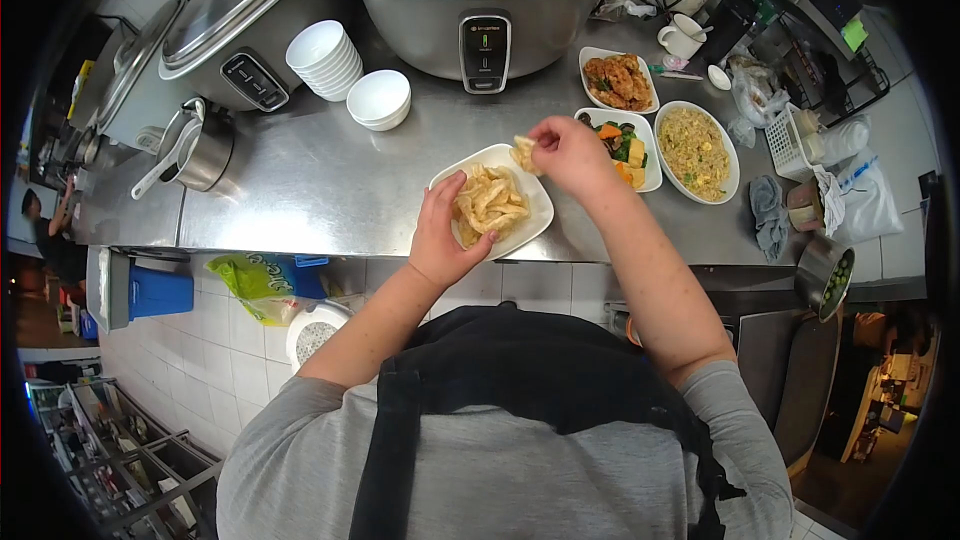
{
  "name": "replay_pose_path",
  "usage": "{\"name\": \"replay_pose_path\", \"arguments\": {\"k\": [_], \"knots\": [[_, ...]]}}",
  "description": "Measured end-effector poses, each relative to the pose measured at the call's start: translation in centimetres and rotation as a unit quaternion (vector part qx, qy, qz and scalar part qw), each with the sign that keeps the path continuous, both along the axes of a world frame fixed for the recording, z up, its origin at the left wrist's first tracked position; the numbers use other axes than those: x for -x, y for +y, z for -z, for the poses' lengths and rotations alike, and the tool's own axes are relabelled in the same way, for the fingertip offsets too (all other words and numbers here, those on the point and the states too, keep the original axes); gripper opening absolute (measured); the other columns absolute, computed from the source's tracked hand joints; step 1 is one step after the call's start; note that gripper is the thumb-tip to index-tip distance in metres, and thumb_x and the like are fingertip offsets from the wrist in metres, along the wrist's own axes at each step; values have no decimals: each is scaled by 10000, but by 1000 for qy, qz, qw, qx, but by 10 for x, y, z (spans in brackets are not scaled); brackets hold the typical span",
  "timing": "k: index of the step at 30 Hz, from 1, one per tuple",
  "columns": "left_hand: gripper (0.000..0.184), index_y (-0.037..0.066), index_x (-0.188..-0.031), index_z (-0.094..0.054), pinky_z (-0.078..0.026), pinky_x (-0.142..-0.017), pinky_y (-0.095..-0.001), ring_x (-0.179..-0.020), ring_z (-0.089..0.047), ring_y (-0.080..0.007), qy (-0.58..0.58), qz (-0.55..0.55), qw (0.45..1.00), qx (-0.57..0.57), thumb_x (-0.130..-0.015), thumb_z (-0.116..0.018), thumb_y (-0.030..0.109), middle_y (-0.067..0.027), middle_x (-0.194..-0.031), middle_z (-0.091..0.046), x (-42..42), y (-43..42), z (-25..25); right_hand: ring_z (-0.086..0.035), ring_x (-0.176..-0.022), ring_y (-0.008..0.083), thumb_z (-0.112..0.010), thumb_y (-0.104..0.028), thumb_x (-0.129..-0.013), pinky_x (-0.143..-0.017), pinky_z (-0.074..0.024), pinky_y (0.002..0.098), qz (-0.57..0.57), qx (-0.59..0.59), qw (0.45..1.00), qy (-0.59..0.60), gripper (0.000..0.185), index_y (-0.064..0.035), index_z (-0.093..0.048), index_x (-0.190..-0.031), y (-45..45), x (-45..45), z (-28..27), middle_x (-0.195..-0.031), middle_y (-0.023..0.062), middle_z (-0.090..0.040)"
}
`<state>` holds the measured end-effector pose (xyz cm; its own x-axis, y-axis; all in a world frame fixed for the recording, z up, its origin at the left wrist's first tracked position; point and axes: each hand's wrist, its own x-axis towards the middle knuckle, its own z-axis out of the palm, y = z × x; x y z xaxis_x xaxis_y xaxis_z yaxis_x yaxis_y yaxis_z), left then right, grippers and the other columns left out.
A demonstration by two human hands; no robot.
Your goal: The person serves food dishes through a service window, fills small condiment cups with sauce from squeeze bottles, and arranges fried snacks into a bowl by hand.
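A square white plate (537,208) near the counter's front edge bears a heap of folded, pale golden pieces that look like fried wontons (492,202). My left hand (440,235) reaches over the plate's left side, its fingers and thumb curved around the heap and touching it. Above the plate's upper right corner, my right hand (568,155) pinches a single fried wonton (524,154) between thumb and fingers. To the right stand a dish of mixed vegetables (632,148), partly behind my right hand, a dish of browned fried meat (618,82) and an oval plate of fried rice (694,152).
A large rice cooker (480,15) stands behind the plate, with another cooker (235,40) to its left. Stacked white bowls (325,55), shorter bowls (380,98) and a metal pot (207,155) sit leftward. A cup (682,38), cloth (768,215) and white basket (788,145) lie right.
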<state>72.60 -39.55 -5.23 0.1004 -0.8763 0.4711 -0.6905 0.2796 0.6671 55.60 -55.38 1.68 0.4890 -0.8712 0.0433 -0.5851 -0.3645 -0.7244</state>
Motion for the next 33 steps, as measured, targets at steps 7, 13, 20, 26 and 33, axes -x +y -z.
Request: {"name": "replay_pose_path", "arguments": {"k": [7,13,20,26,33], "knots": [[832,33,-1371,-327,-349,-1047,-427,-1252,-403,-364,3,-4,1000,-3,-682,-762,199,-193,-1350,-412,1,2,-5,-648,-886,268,-616,-111,-771,-827,-506,350,-86,-66,981,160,202,-49,-685,-950,-5,-14,5,-925,142,-676],[879,65,-1382,-318,-257,-1077,-572,-1236,-430,-360,14,-16,1000,-14,-663,-785,257,-164,-1342,-435,2,1,-3,-624,-954,296,-536,-97,-836,-852,-489,376,-101,-66,979,164,226,-69,-669,-1016,5,-10,5,-1021,157,-657],[875,62,-1381,-319,-281,-1071,-544,-1234,-432,-365,2,-17,1000,-2,-668,-787,258,-172,-1340,-439,3,-4,0,-622,-935,290,-510,-56,-863,-817,-497,357,-52,-18,998,23,241,-50,-631,-1072,23,11,19,-1050,159,-638],[1008,46,-1408,-267,-286,-1073,-515,-1309,-320,-442,-23,22,999,36,-624,-814,363,-266,-1429,-294,-2,2,4,-583,-825,120,-607,-79,-869,-735,-474,249,35,-122,965,-230,251,-64,-608,-1120,68,130,20,-1056,46,-619],[1173,45,-1457,-143,-240,-1106,-502,-1366,-179,-495,-92,23,995,-10,-578,-828,411,-294,-1489,-156,-3,-23,6,-599,-888,152,-598,-163,-892,-800,-484,302,321,-349,873,-115,299,-71,-579,-1176,201,305,212,-1041,87,-647]]}}
